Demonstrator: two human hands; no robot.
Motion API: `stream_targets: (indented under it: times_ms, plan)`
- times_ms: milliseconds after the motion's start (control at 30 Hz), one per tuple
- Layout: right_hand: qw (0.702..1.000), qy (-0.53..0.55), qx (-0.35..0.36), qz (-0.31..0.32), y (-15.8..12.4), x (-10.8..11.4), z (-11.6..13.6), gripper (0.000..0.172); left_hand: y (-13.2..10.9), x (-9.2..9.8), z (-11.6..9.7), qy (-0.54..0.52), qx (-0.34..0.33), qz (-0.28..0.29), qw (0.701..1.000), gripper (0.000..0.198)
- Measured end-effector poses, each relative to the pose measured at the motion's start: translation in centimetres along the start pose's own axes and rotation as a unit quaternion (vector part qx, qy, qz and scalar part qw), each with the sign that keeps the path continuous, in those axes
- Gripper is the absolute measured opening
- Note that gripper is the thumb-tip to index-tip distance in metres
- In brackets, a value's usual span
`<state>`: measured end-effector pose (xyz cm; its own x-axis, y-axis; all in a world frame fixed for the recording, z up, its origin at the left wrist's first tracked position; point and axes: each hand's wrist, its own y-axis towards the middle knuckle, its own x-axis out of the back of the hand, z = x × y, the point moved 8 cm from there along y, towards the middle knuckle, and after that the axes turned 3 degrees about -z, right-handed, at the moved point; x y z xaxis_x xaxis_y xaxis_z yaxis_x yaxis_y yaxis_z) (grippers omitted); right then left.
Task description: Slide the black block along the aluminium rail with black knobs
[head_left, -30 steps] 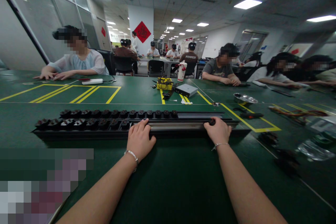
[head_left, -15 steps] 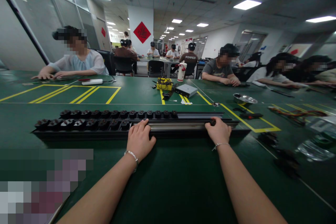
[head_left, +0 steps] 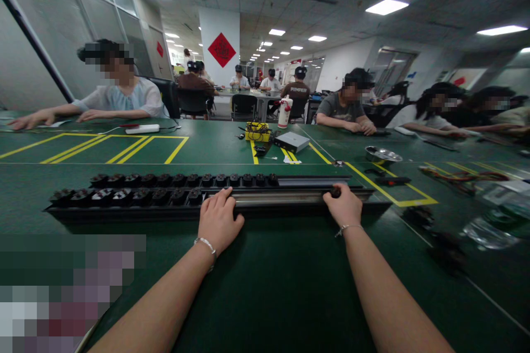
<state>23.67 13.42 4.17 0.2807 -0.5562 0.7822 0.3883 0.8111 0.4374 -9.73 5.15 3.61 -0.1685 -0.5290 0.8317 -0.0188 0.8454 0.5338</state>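
A long green table [head_left: 265, 287] marked with yellow tape lines fills a bright, open workroom, and other people sit at work along its far edge from ten o'clock round to two o'clock. Straight ahead at twelve o'clock a long black rail [head_left: 215, 201] lies crosswise in two rows, its left half packed with small black plugs [head_left: 136, 194], its right half bare metal channel. The left hand [head_left: 218, 219] lies flat on the near row beside the last plug, fingers spread and clamped on nothing, seemingly to pin the rail down so it cannot slide. The right hand [head_left: 345, 207], at one o'clock, curls over the channel with its fingertips closed on a single black plug [head_left: 334, 192] sitting in the track, a placement that suits feeding it along the groove toward the filled end. Beyond, near twelve o'clock, sit a yellow box [head_left: 258, 132], a grey box [head_left: 292, 142] and a white bottle [head_left: 284, 112]; a metal dish [head_left: 383, 154] rests at two o'clock.
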Motion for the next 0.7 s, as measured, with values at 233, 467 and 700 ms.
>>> stream_targets:
  times_ms: [233, 467, 700]
  plan:
    - [1.0, -0.013, 0.015, -0.006, -0.1, 0.16, 0.05, 0.036, -0.01, 0.04, -0.03, 0.01, -0.004, -0.001, 1.0, 0.02]
    - [1.0, -0.008, 0.013, -0.013, -0.1, 0.08, 0.08, 0.035, 0.0, 0.03, -0.06, 0.007, 0.0, 0.005, 1.0, 0.021]
    - [1.0, -0.004, 0.009, -0.007, 0.06, 0.02, 0.02, 0.035, -0.04, 0.04, -0.01, 0.006, -0.004, -0.004, 1.0, 0.02]
